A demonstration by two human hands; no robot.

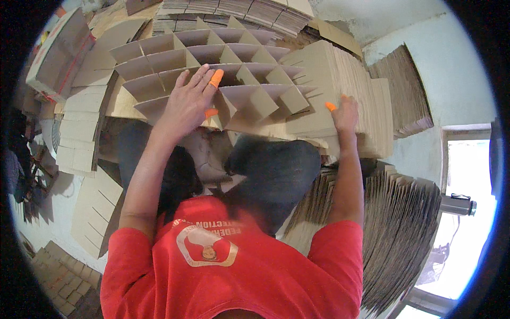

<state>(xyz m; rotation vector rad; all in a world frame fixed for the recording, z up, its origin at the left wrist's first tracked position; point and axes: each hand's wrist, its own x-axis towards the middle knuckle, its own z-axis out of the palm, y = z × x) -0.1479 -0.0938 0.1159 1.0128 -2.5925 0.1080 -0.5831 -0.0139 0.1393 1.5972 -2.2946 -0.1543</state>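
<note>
A cardboard divider grid (207, 56) of interlocked grey-brown strips lies in front of me, its cells opening upward. My left hand (188, 103) rests on the grid's near part, fingers stretched forward. Orange covers sit on one fingertip and the thumb. At the right, my right hand (346, 114) is at the edge of a stack of slotted cardboard strips (319, 69). Its thumb, in an orange cover, lies against the strips, and the other fingers curl over their edges, partly hidden. How many strips it grips does not show.
More cardboard bundles (234, 8) lie beyond the grid. Slotted sheets (82, 127) and a carton (58, 56) are at the left. A large pile of cardboard (382, 228) stands by my right side; another stack (404, 90) leans on the wall. A doorway (467, 170) is at far right.
</note>
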